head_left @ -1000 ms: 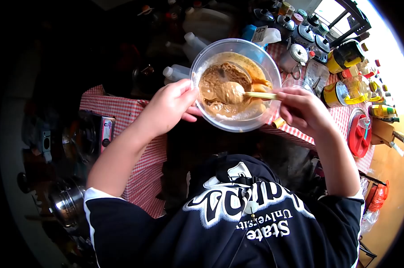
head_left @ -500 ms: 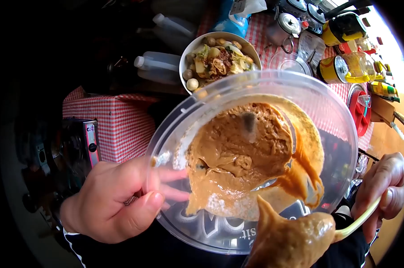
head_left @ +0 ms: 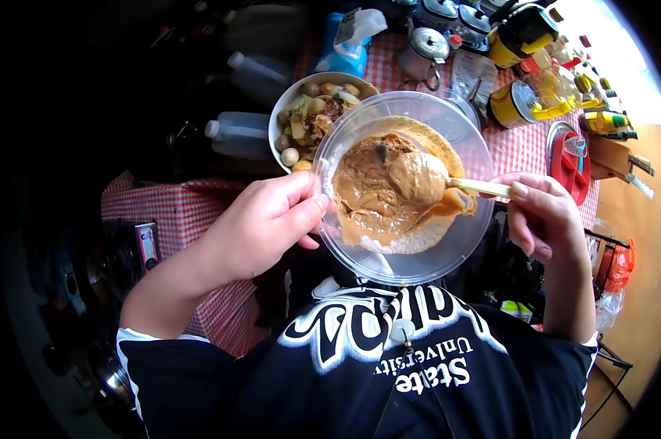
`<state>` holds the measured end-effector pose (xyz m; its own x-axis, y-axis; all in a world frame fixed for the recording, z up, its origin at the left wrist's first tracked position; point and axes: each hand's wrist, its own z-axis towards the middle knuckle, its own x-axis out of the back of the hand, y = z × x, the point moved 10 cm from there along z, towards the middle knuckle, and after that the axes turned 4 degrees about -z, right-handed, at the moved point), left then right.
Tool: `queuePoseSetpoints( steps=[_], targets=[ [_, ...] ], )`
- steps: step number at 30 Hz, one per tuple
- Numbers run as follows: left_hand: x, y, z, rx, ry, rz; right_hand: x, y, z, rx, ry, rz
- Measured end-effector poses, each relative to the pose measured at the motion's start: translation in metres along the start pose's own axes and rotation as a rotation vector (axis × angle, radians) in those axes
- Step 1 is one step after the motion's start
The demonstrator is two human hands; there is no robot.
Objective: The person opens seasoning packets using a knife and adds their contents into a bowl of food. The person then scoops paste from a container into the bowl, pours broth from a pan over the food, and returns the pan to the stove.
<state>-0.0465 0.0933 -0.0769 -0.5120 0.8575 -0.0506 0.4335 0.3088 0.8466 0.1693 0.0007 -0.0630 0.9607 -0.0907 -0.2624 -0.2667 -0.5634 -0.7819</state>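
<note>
A clear round plastic tub (head_left: 462, 227) is gripped at its left rim by my left hand (head_left: 276, 219), thumb on the near side. Inside lies a thick brown paste (head_left: 371, 192), smeared up the wall, with some white powder near the lower edge. My right hand (head_left: 539, 212) pinches the pale handle of a spoon (head_left: 480, 187). The spoon's head is over the tub, heaped and coated with paste. Whether it touches the paste below, I cannot tell. Behind the tub's upper left edge stands a white bowl (head_left: 278, 135) of cooked food with round balls and vegetables, partly covered.
A red checked tablecloth (head_left: 520, 150) carries a lidded pot (head_left: 427, 47), a blue packet (head_left: 343, 55) and several yellow-labelled containers. A red round object (head_left: 570, 172) is at the right. Plastic bottles (head_left: 239, 133) are at the left, and a checked-covered block (head_left: 162, 212) stands below them.
The tub is farther from the camera and higher in view. The paste-covered spoon has moved from below the tub's edge up over its inside. Both hands keep their hold.
</note>
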Motion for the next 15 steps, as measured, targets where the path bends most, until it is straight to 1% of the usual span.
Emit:
queuePoseSetpoints(
  steps=[3,8,12,13,15],
  targets=[
    [-0.01,0.001,0.017,-0.015,-0.024,0.034,0.019,0.009,-0.002,0.022,0.024,0.034],
    [-0.036,0.007,0.051,-0.015,-0.049,0.098,0.055,0.015,-0.018,0.033,0.136,-0.049],
    [-0.072,0.016,0.096,0.005,-0.102,0.096,0.077,-0.003,-0.031,0.113,0.412,-0.871],
    [-0.085,0.018,0.108,-0.022,-0.126,0.116,0.07,-0.019,-0.039,0.447,0.519,-1.254],
    [-0.112,0.018,0.133,-0.03,-0.156,0.141,0.084,-0.012,-0.045,0.414,0.578,-1.514]
  ],
)
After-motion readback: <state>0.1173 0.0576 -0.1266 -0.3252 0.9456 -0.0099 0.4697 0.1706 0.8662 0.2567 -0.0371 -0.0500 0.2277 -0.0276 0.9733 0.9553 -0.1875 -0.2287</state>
